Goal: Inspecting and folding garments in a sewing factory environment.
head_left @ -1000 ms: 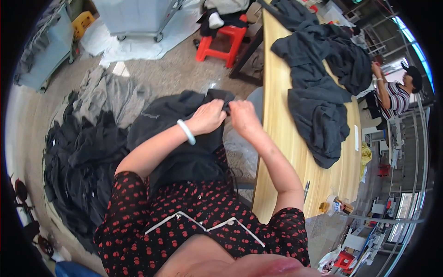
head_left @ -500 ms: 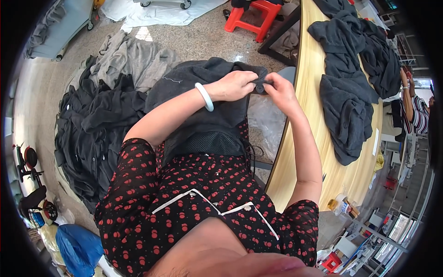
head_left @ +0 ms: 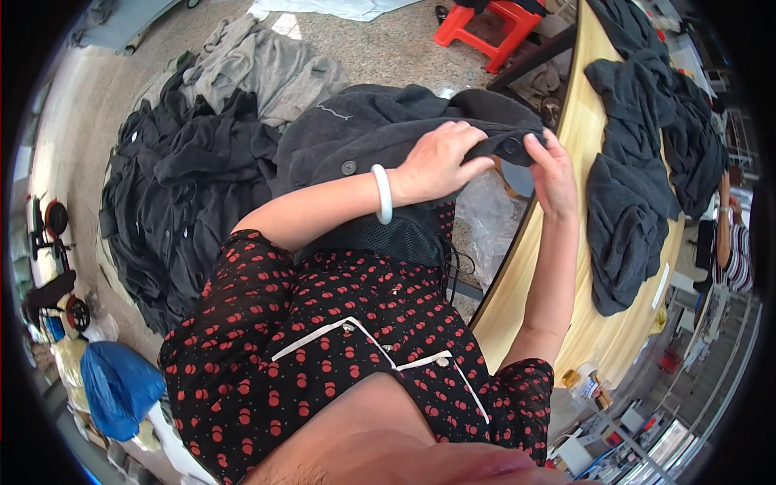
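A dark grey buttoned garment [head_left: 380,121] lies bunched across my lap, with a loose pale thread [head_left: 333,111] on its upper part. My left hand [head_left: 440,162], below a white bangle [head_left: 381,194], is closed on a folded edge of the cloth. To its right, my right hand [head_left: 554,170] pinches the end of that edge between thumb and fingers. The edge is stretched between both hands, and a dark button [head_left: 511,145] shows on it. Another button [head_left: 348,167] sits on the cloth left of my left wrist.
On my left is a heap of dark garments [head_left: 186,186], with light grey ones [head_left: 267,69] behind. A wooden table [head_left: 558,283] at my right carries more dark garments [head_left: 634,178]. A red stool [head_left: 493,32] stands ahead. Another person's arm [head_left: 725,218] shows at far right.
My hands have moved apart, the right one going further right. The edge they held bunched together is now spread out, showing its button. The whole view has shifted slightly.
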Demonstrator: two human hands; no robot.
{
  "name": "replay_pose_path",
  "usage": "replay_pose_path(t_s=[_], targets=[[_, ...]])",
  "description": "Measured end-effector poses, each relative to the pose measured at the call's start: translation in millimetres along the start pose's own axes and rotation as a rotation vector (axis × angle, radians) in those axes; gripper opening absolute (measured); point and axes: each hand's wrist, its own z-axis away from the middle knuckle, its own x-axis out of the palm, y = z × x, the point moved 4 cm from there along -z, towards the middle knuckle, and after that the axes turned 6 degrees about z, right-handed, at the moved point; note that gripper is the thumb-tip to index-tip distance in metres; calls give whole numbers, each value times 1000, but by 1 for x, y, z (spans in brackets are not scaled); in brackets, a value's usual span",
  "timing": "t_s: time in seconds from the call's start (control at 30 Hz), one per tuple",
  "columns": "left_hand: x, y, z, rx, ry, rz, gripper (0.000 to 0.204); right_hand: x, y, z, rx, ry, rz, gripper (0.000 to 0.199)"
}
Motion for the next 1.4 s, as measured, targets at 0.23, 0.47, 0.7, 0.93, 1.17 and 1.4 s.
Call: replay_pose_path(t_s=[0.23, 0.47, 0.7, 0.93, 1.17, 1.4], targets=[[-46, -30, 69, -382, -307, 228, 32, -38, -17, 7, -201, 54, -144, 25], [-123, -77, 137, -811, -221, 307, 23, -58, -3, 14, -213, 72, -133, 24], [-116, -83, 106, -424, -175, -236, 27, -54, -8, 7, -227, 21, -156, 22], [-199, 10, 70, -509, -127, 152, 20, -74, 2, 25, -168, 239, -102, 18], [-178, -117, 136, -793, -407, -132, 33, -60, 113, -18, 318, 102, 1081, 21], [-138, -97, 84, -440, -412, -461, 21, 38, 80, -19, -224, -29, 1098, 17]])
